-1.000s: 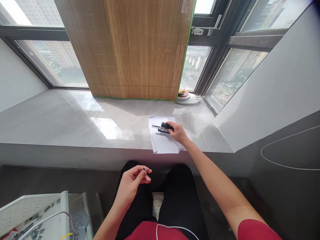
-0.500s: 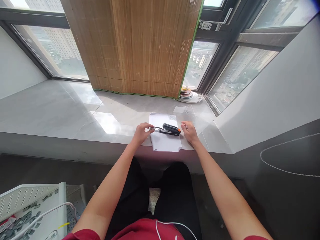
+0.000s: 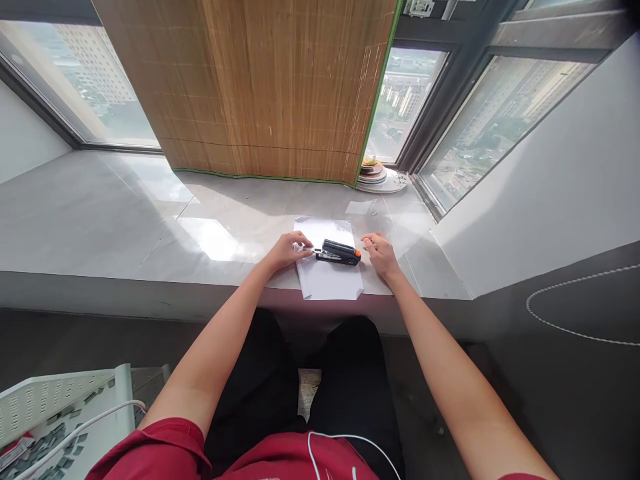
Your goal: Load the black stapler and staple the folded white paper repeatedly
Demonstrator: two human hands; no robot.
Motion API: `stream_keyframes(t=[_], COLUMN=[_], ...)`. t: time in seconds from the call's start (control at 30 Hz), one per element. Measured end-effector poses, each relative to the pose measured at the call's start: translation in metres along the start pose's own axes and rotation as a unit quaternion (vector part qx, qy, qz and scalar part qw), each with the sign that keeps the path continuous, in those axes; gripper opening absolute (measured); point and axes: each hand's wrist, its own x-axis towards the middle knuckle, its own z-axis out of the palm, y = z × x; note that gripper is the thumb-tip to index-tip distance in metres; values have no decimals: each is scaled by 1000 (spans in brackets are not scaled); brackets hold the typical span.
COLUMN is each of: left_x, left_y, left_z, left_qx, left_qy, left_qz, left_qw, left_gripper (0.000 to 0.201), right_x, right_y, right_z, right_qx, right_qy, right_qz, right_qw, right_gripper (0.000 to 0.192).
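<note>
Your two hands flank one black, orange-tipped stapler (image 3: 339,252) on one white paper sheet (image 3: 330,280) — left hand (image 3: 286,249) pinching its metal end, right hand (image 3: 380,252) loosely open beside it.

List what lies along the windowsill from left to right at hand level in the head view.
left hand → stapler, lying on the sheet of paper → right hand
</note>
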Motion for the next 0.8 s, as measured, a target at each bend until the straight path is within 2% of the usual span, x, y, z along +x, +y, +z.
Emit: stream_keyframes(t=[0.37, 0.8], left_x=[5, -7], left_y=[12, 6], left_z=[-6, -18], left_qx=[19, -6], left_qy=[-32, -10], left_qz=[-21, -50], left_qw=[999, 999], left_gripper=[22, 27], right_x=[-2, -1], right_y=[-5, -5], right_z=[-1, -2], right_qx=[5, 0], right_qy=[-5, -9], right_qz=[6, 3], right_qw=[1000, 1000], right_gripper=[38, 35])
